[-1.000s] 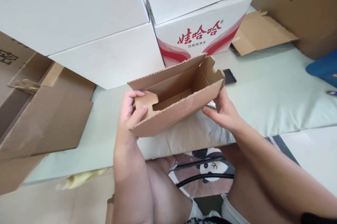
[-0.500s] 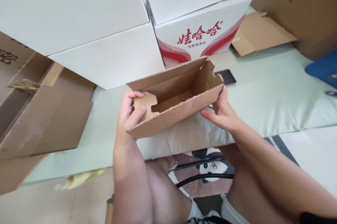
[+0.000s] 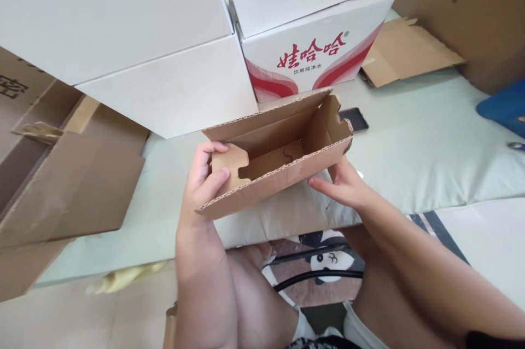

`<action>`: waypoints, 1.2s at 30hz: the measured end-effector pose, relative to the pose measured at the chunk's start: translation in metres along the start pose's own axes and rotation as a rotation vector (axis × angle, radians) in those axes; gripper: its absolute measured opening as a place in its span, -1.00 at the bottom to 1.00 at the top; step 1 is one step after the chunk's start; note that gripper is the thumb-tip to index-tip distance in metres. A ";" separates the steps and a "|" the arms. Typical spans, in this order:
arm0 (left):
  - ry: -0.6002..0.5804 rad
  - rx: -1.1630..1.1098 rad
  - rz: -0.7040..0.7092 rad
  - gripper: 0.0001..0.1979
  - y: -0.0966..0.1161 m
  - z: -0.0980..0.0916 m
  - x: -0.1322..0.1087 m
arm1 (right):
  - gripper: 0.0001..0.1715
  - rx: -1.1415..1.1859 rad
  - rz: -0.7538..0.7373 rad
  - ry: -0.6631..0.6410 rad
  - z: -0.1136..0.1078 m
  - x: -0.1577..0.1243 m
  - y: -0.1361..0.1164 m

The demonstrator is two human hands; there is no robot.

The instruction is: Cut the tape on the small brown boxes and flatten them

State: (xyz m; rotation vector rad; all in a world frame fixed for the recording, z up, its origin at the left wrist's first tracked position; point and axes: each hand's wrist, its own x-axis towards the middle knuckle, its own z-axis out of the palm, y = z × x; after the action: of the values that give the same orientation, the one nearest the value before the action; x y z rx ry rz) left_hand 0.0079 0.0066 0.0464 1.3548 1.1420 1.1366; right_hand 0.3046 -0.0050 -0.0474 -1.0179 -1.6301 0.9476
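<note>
A small open-topped cardboard box (image 3: 270, 179) is held up tilted over the pale green cover, its inside bare except for a cut tab line on the bottom. My left hand (image 3: 207, 179) pinches its left end flap between thumb and fingers. Below the right end is my right hand (image 3: 342, 182), thumb stretched out and apart from the fingers, which are partly hidden behind the box. Whether those fingers touch the box I cannot tell. A notched flap (image 3: 340, 119) stands up at the box's right end.
White cartons (image 3: 164, 92) and a white-and-red water carton (image 3: 315, 59) stand behind. Left is a larger open brown box (image 3: 77, 185). A flattened cardboard piece (image 3: 414, 53), a dark phone-like object (image 3: 355, 119) and a blue item (image 3: 504, 108) lie to the right on the pale green cover (image 3: 430, 157).
The cardboard box has shifted slightly right in my left hand's pinch. My right hand has slid down from its right end to beneath it.
</note>
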 end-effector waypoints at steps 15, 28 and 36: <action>0.045 0.358 0.199 -0.65 0.015 0.020 -0.006 | -0.24 -0.396 -0.378 0.310 -0.007 0.001 -0.038; -0.008 0.688 0.319 -0.68 0.027 0.022 -0.008 | -0.62 -0.407 -0.392 0.302 -0.009 -0.007 -0.042; 0.104 0.520 0.336 -0.75 0.023 0.014 -0.010 | -0.18 -0.325 -0.268 0.392 -0.004 -0.009 -0.032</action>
State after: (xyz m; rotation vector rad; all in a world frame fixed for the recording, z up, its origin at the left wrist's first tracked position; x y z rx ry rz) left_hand 0.0225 -0.0067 0.0676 1.9634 1.3806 1.2016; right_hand 0.3040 -0.0239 -0.0196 -1.0870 -1.5591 0.2842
